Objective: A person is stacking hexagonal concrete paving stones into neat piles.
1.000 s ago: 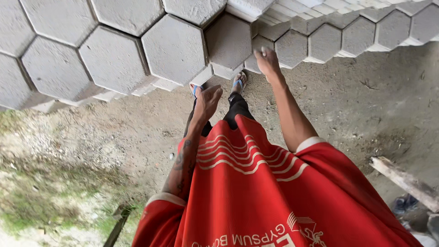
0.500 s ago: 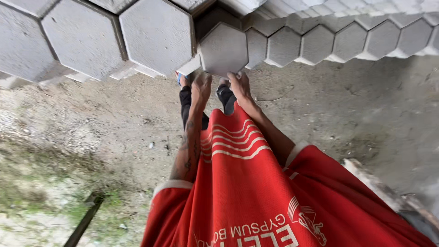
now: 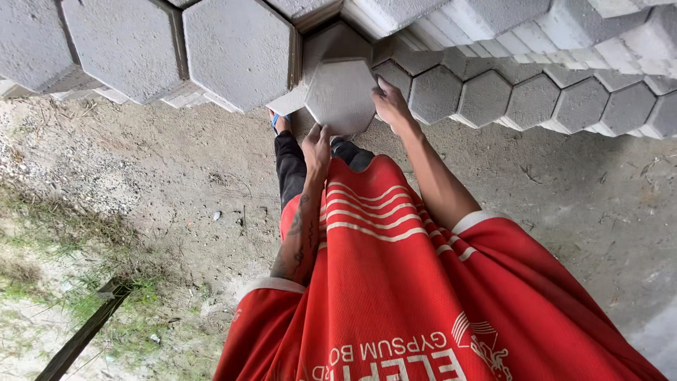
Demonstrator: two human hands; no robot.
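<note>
Both arms reach forward from red short sleeves toward the grey hexagonal concrete paving block (image 3: 341, 95). The left hand (image 3: 316, 147) grips its near lower edge, tattooed forearm straight. The right hand (image 3: 392, 106) clasps its right edge, fingers curled on it.

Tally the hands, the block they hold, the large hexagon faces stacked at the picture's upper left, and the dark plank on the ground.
Hands: 2 (left hand, right hand)
Held hexagonal block: 1
Large hexagon faces: 3
Dark plank: 1
Total: 7
</note>
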